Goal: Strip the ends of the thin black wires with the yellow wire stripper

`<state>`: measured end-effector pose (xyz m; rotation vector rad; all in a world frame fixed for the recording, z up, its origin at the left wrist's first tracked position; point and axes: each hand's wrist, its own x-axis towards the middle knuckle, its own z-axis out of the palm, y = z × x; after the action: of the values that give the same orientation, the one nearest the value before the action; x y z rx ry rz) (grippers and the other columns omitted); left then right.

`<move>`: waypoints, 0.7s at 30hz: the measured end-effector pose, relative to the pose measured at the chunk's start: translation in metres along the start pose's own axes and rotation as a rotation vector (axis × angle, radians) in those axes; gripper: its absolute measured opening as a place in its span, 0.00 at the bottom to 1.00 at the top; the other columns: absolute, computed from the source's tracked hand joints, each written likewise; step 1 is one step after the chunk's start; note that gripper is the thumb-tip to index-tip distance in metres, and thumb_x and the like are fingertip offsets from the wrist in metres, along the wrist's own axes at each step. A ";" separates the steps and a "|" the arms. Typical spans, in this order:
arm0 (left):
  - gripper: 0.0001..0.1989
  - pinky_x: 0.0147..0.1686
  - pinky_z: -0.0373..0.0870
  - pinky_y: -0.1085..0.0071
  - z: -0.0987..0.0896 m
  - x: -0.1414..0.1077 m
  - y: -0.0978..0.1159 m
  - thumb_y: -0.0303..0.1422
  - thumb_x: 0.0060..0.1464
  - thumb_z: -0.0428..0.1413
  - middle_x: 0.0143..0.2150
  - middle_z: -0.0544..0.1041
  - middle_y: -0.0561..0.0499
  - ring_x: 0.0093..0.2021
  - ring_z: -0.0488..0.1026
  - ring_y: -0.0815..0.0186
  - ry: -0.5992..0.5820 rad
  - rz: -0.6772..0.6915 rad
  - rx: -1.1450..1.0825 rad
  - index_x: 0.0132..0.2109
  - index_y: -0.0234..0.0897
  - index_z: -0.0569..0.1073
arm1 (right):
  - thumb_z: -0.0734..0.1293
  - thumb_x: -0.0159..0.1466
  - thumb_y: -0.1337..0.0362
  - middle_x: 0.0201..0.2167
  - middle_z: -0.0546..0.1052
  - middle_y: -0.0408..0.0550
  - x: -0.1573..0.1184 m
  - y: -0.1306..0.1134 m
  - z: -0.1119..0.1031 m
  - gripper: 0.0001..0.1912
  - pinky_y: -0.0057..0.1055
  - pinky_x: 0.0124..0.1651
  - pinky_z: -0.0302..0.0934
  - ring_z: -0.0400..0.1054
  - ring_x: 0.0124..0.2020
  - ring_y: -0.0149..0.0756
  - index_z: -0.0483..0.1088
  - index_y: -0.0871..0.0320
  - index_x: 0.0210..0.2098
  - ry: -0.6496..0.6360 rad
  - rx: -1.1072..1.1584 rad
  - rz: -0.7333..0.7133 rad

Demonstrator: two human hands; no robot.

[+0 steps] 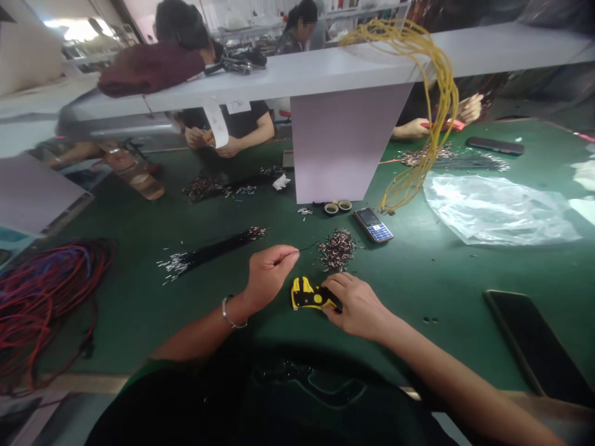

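Between thumb and fingertips, my left hand [272,275] pinches a thin black wire [307,248] that points right toward a heap of cut scraps [337,249]. My right hand [356,305] is wrapped around the handles of a yellow and black wire stripper [309,295], its jaws pointing left, just below the scraps. The stripper's jaws and the wire are apart. Left of my left hand lies a bundle of black wires [214,249], with pale ends at its left and coppery ends at its right.
A keypad phone [373,225], tape rolls [338,207] and a white divider [339,145] stand beyond the scraps. Red and blue cables [44,303] lie left, a dark smartphone [534,344] right. Yellow cables [441,93] hang from the shelf. Other people work across the table.
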<state>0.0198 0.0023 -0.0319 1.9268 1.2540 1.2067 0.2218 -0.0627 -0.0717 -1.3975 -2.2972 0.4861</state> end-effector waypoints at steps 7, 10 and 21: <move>0.04 0.24 0.62 0.76 0.009 -0.011 -0.007 0.26 0.56 0.56 0.21 0.74 0.54 0.21 0.68 0.73 0.005 0.619 0.297 0.37 0.35 0.76 | 0.66 0.61 0.62 0.29 0.76 0.46 0.000 0.004 -0.001 0.08 0.32 0.34 0.67 0.71 0.29 0.33 0.70 0.57 0.39 0.201 0.673 0.163; 0.05 0.23 0.59 0.74 0.015 -0.015 -0.007 0.25 0.56 0.55 0.20 0.72 0.55 0.20 0.65 0.73 -0.043 0.743 0.319 0.39 0.34 0.74 | 0.68 0.60 0.58 0.31 0.77 0.47 -0.001 0.002 -0.003 0.12 0.32 0.36 0.69 0.73 0.31 0.34 0.70 0.58 0.41 0.184 0.914 0.210; 0.09 0.23 0.59 0.73 0.025 -0.024 -0.010 0.22 0.54 0.55 0.20 0.68 0.56 0.21 0.63 0.71 -0.108 0.871 0.282 0.43 0.33 0.71 | 0.68 0.61 0.60 0.25 0.77 0.44 -0.002 0.003 -0.004 0.07 0.31 0.32 0.69 0.72 0.25 0.30 0.72 0.58 0.34 0.248 1.106 0.215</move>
<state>0.0332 -0.0146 -0.0608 2.8498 0.5191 1.3155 0.2270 -0.0624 -0.0699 -1.0049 -1.2622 1.2956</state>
